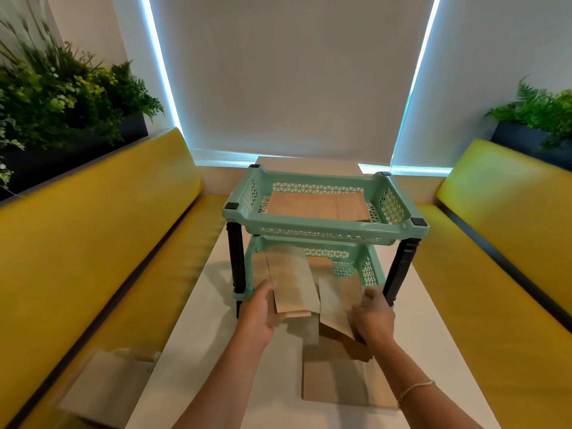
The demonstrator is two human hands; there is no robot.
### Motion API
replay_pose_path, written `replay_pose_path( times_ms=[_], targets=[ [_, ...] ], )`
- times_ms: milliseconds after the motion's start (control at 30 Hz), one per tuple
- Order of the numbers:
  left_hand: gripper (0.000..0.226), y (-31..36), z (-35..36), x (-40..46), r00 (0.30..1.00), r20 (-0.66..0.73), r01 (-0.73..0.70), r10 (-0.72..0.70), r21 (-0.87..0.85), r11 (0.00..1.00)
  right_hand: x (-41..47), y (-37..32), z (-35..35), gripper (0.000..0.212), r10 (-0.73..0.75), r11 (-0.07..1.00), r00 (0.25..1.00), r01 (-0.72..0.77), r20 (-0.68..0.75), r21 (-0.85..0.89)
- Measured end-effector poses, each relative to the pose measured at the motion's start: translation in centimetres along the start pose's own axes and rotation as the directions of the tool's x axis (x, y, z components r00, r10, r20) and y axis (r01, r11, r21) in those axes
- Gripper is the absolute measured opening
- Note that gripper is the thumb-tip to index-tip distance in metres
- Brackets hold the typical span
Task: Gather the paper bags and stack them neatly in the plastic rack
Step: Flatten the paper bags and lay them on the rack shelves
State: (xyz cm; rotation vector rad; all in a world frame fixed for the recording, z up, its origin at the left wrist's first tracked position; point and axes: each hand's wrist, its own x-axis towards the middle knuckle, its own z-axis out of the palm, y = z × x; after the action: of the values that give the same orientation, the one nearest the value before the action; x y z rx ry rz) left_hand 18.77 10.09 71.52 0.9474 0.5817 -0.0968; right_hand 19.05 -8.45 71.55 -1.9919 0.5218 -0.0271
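I see the table [198, 345] carrying the rack [325, 212] at 12 o'clock, one bag [315, 206] in its top tray. My left hand [258, 317] grips a bag [292, 284] at the lower tray; my right hand [376, 317] grips another [339, 305]. More bags [335, 382] lie at 6 o'clock.

We are seeing cool daylight glowing around the blind [288, 75], leaving the room evenly bright; motion is blurring the hands and bags, and wide-angle distortion is bending the edges.
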Motion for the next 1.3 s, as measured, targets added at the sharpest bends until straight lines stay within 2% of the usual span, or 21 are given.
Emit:
replay_pose_path(
  times_ms=[133, 200, 267, 333, 433, 500, 533, 600, 667, 733, 800, 900, 967, 1033, 1100, 1200, 1300],
  targets=[
    [0.009, 0.4, 0.0, -0.8, 0.991, 0.127, 0.083, -0.050, -0.269, 0.960, -0.1, -0.2, -0.2, 0.043, -0.096, 0.994, 0.995, 0.097, 0.030, -0.042],
    [0.010, 0.6, 0.1, -1.0, 0.988, 0.145, 0.089, -0.045, -0.309, 0.947, 0.1, -0.3, -0.3, 0.040, -0.083, 0.996, 0.995, 0.084, 0.052, -0.009],
    [0.010, 0.2, 0.3, -1.2, 0.986, 0.157, 0.092, -0.064, -0.178, 0.980, 0.3, -0.8, -0.3, 0.039, -0.019, 0.998, 0.996, 0.014, 0.086, 0.061],
    [0.019, -0.5, 0.8, -1.0, 0.993, 0.107, 0.050, -0.058, 0.079, 0.996, 0.4, -1.4, 0.0, 0.034, 0.052, 0.984, 0.992, -0.071, 0.118, 0.164],
    [0.034, -1.7, 1.6, -0.9, 0.997, 0.053, -0.081, 0.064, 0.449, 0.890, 0.3, -2.1, 0.7, 0.029, 0.111, 0.940, 0.982, -0.154, 0.156, 0.304],
    [0.037, -2.3, 2.0, -1.1, 0.993, 0.059, -0.117, 0.101, 0.549, 0.828, 0.3, -2.2, 0.9, 0.026, 0.117, 0.911, 0.979, -0.172, 0.165, 0.376],
    [0.031, -2.5, 2.1, -1.2, 0.992, 0.073, -0.127, 0.104, 0.563, 0.817, 0.2, -2.2, 1.0, 0.027, 0.114, 0.896, 0.979, -0.175, 0.170, 0.407],
    [0.037, -3.0, 2.4, -1.1, 0.989, 0.099, -0.145, 0.107, 0.601, 0.786, 0.1, -2.0, 1.2, 0.024, 0.108, 0.881, 0.976, -0.181, 0.186, 0.436],
    [0.044, -3.3, 3.0, -1.4, 0.983, 0.168, -0.173, 0.079, 0.668, 0.723, 0.0, -1.8, 1.3, 0.036, 0.139, 0.882, 0.972, -0.208, 0.189, 0.423],
    [0.055, -3.6, 3.5, -1.6, 0.968, 0.252, -0.203, 0.015, 0.742, 0.639, 0.1, -1.8, 1.5, 0.043, 0.174, 0.895, 0.963, -0.242, 0.207, 0.376],
    [0.060, -3.6, 3.9, -1.4, 0.953, 0.302, -0.244, -0.010, 0.788, 0.565, 0.3, -2.0, 1.5, 0.036, 0.167, 0.946, 0.958, -0.222, 0.233, 0.238],
    [0.056, -2.6, 4.4, -0.3, 0.943, 0.333, -0.309, 0.001, 0.873, 0.377, 1.5, -2.6, 0.9, 0.036, 0.044, 0.999, 0.983, -0.045, 0.180, 0.001],
    [0.054, -1.3, 4.8, 0.8, 0.948, 0.310, -0.319, 0.077, 0.912, 0.256, 2.0, -3.6, 0.3, 0.036, -0.024, 1.000, 0.993, 0.024, 0.118, -0.002],
    [0.048, 0.0, 5.1, 2.4, 0.945, 0.265, -0.303, 0.194, 0.930, 0.206, 2.7, -4.5, -0.1, 0.052, -0.054, 0.998, 0.998, 0.055, 0.045, -0.039],
    [0.042, 0.7, 5.5, 3.8, 0.937, 0.239, -0.281, 0.256, 0.949, 0.140, 3.4, -4.8, 0.0, 0.068, -0.084, 0.987, 0.996, 0.089, 0.042, -0.137],
    [0.030, 0.8, 6.8, 5.2, 0.958, 0.195, -0.205, 0.209, 0.978, 0.030, 4.6, -5.0, 0.5, 0.081, -0.149, 0.960, 0.989, 0.147, 0.012, -0.237],
    [0.041, 0.1, 8.5, 6.7, 0.978, 0.148, -0.140, 0.148, 0.988, -0.061, 5.8, -5.2, 0.7, 0.072, -0.151, 0.954, 0.988, 0.143, -0.010, -0.264]
  ],
)
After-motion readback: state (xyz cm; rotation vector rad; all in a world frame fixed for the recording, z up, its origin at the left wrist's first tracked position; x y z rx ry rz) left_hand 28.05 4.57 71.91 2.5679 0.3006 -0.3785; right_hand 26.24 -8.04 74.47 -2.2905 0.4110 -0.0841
